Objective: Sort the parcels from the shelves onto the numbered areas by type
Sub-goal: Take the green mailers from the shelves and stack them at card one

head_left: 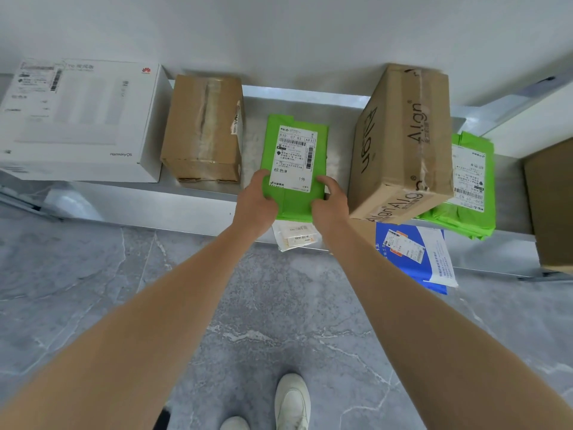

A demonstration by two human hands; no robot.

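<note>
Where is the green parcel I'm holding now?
Head view, centre: green parcel on the shelf between the taped brown box and the Align box, in left hand and right hand.

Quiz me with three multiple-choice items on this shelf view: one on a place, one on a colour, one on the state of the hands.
1. What stands just left of the held green mailer?
A) a red crate B) the small brown taped box C) a black bin
2. What colour is the envelope poking out below the Align box?
A) red B) blue C) black
3. How is the green mailer held?
A) both hands grip it B) one hand alone C) no hand touches it

Answers:
1 B: that box sits beside the mailer's left edge.
2 B: it is blue with a white label.
3 A: the left hand and the right hand each curl round its near end.
</note>
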